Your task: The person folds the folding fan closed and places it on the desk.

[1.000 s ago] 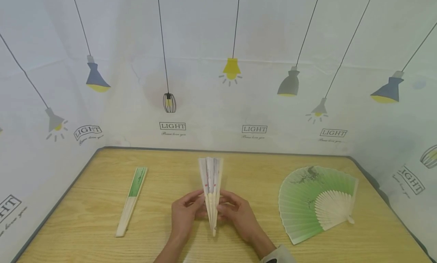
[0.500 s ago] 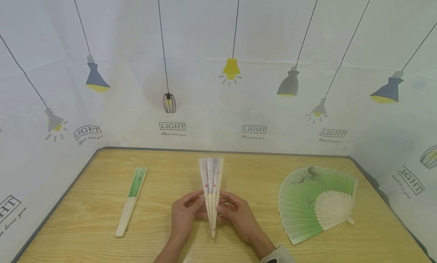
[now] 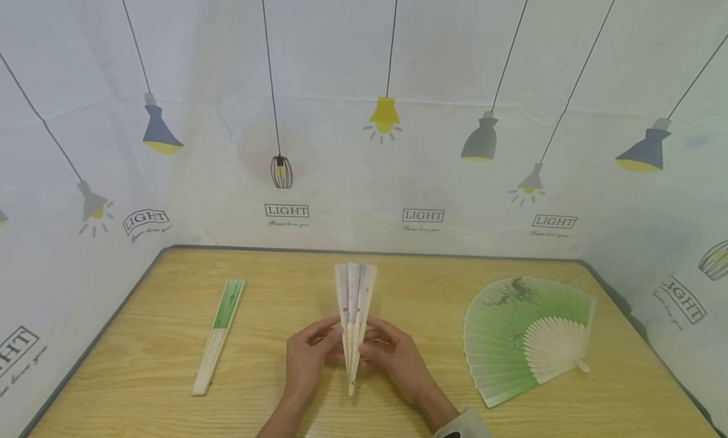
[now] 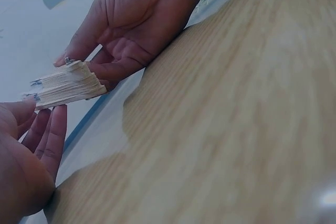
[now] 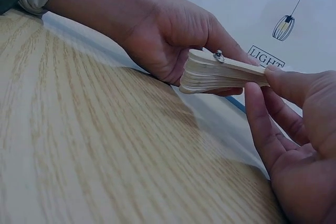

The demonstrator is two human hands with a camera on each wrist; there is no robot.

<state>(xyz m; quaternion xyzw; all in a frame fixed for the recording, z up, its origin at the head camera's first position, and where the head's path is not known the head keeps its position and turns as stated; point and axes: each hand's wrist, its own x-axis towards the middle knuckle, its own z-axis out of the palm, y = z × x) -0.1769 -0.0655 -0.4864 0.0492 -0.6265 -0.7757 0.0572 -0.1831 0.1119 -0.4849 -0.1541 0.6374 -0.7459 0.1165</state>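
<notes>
In the head view a white folding fan (image 3: 355, 299) with small red marks stands nearly upright at the middle of the table, its leaf spread a little into a few folds. My left hand (image 3: 307, 356) pinches its left side between thumb and fingers. From the other side my right hand (image 3: 400, 362) pinches the sticks. The pale wooden sticks (image 5: 220, 75) lie stacked close at the riveted end in the right wrist view, with a metal rivet (image 5: 218, 56) on top. The left wrist view shows the same stacked sticks (image 4: 65, 85) between both hands. Some fingertips are hidden behind the fan.
A folded green fan (image 3: 220, 334) lies on the wooden table (image 3: 142, 362) to the left. At the right lies a spread green fan (image 3: 506, 337) with pale sticks. A white cloth backdrop (image 3: 341, 128) printed with lamps surrounds the table's back and sides.
The white fan has tilted slightly: its riveted end has shifted left and its top a little right. Both hands keep nearly the same place. The green fans have not moved.
</notes>
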